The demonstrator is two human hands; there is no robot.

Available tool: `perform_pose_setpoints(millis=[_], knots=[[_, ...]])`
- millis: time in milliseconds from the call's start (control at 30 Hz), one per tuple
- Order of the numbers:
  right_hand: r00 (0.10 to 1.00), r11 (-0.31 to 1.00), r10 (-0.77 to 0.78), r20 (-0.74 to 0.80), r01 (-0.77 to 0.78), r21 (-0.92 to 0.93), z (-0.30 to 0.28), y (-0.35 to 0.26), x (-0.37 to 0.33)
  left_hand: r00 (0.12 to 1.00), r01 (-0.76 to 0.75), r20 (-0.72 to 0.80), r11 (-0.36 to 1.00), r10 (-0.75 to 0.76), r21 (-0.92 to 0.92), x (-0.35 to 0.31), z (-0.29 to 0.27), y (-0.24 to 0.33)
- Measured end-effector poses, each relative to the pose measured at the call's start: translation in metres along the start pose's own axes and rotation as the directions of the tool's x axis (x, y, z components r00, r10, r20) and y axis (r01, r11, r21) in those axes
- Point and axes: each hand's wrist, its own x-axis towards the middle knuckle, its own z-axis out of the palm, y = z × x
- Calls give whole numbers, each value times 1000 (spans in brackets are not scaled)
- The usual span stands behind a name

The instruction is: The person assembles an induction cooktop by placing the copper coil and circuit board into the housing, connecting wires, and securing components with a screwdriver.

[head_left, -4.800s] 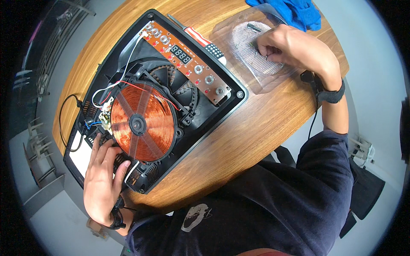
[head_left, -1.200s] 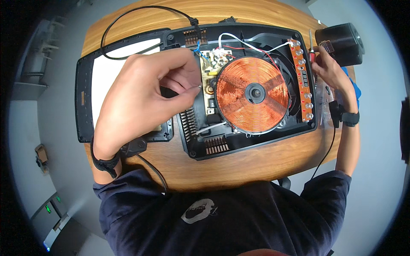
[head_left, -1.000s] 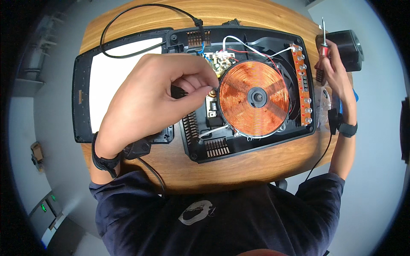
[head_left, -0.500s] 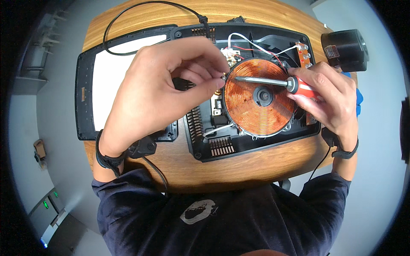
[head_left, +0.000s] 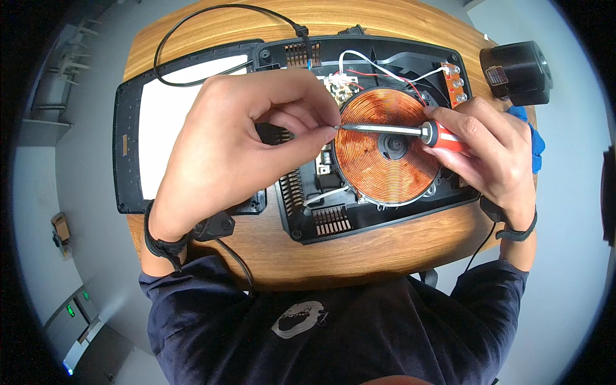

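As the left hand (head_left: 224, 144) pinches a tiny part (head_left: 337, 128), the right hand (head_left: 493, 138) curls its fingers round the screwdriver (head_left: 401, 130) above the coil (head_left: 385, 176).
Bare table (head_left: 372, 253) separates case (head_left: 372, 219) from near edge; a cylinder (head_left: 520, 74) crowds the far right edge.

Single view: left fisheye of head-worn pair. Sits above wearer, faces pretty much straight down at desk (head_left: 321, 256). Fairly close range, left hand (head_left: 224, 141) looming large, wearer's shirt (head_left: 366, 327) filling bottom.
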Motion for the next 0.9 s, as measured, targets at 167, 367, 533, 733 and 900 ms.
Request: perform_pose_setpoints(millis=[167,367,533,733,900], knots=[[1000,1000,2,9,-1,-20,0,-1,-1,1000,26,14,999,-27,47,1,-1,1],[1000,1000,-16,2,16,-25,0,-2,1,999,40,18,998,-41,58,1,-2,1],[1000,1000,-12,-7,11,-27,-1,-2,1,1000,27,4,998,-28,51,1,-1,0],[1000,1000,-12,5,12,-10,3,-2,0,999,46,4,997,-47,64,1,0,-2],[1000,1000,1,16,-1,-3,3,-2,-2,999,36,-10,998,-35,44,1,1,-3]])
